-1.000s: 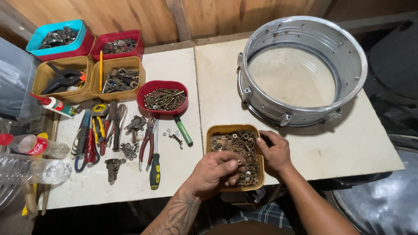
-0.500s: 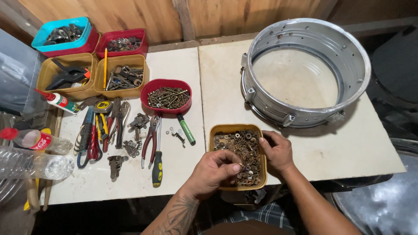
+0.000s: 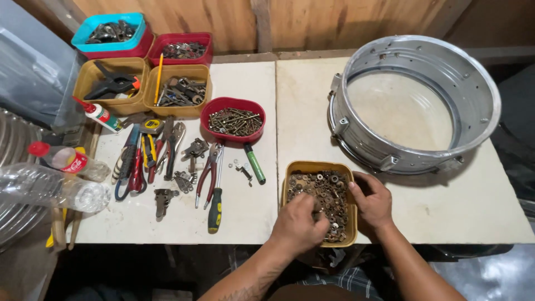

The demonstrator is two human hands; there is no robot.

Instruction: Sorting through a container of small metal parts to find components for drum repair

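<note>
Digging w/ left hand (image 3: 298,226) in yellow rectangular tub of rusty nuts and washers (image 3: 320,200) at surface's near edge; fingers curled down among the pieces, can't tell if pinching one. Right hand (image 3: 372,200) grips tub's right rim, fingers bent. Sorting looks early: tub full, nothing set aside; silver metal drum shell (image 3: 415,100) untouched.

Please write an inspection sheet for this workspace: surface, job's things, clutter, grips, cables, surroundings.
Surface: two pale boards side by side, stained.
Job's things: yellow plastic tub of rusty washers and nuts at the near edge; round silver metal drum shell behind it.
Clutter: red oval tub of screws, pliers, black-and-yellow screwdriver, four more tubs of parts, plastic bottles.
Grips: left hand has fingers in the washers; right hand rests on the tub's right rim.
Cables: nothing seen.
Surroundings: wooden plank wall behind.
</note>
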